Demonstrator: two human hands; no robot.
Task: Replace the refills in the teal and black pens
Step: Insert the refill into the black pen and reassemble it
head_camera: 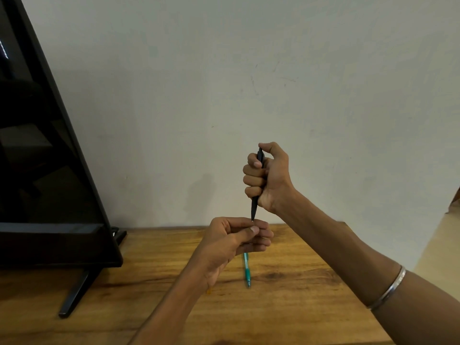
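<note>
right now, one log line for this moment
right hand: fist on upright black plastic pen | left hand: pinching at tip | teal plastic pen: on table

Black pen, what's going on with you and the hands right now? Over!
Right hand fisted on black pen, upright, tip down. Left hand pinched shut just under tip. Teal pen flat on table. Nothing in the way.

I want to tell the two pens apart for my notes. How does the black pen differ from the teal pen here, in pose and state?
The black pen is held nearly upright in the right hand, tip down; the teal pen lies flat on the wooden table. The black pen is gripped in a closed fist, its tip meeting the left hand; no hand holds the teal pen, though the left hand hides its far end. Both are slim pens.
</note>
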